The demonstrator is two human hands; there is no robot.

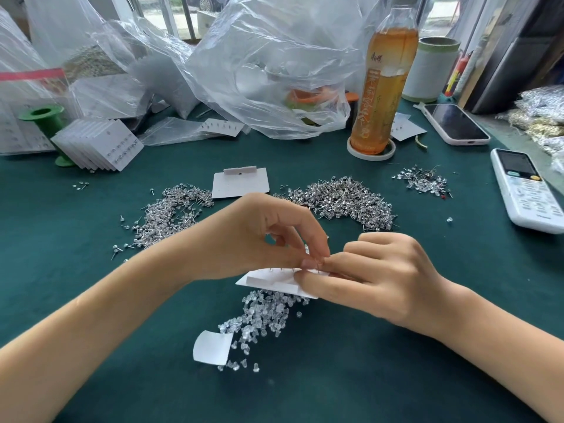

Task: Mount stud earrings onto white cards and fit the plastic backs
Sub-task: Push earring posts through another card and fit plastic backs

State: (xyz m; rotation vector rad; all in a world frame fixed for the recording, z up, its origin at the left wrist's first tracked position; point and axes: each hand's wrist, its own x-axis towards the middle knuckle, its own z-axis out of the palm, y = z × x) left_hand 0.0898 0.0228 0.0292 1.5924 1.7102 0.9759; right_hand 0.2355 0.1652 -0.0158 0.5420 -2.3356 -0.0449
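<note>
A white card (268, 283) is held back side up above the green table, with several stud posts sticking up along its far edge. My right hand (375, 279) grips the card's right end between thumb and fingers. My left hand (268, 236) pinches something tiny at a post near the card's right end; what it is cannot be made out. Clear plastic backs (262, 319) lie in a pile just below the card. Two heaps of silver stud earrings (341, 199) (171, 212) lie beyond my hands. A blank white card (241, 183) lies between them.
A stack of filled cards (97, 145) leans at the left by a green spool (42, 117). Plastic bags (244, 65), a tea bottle (381, 87), a phone (454, 123) and a white remote (525, 190) stand around the back and right. A paper scrap (212, 346) lies near me.
</note>
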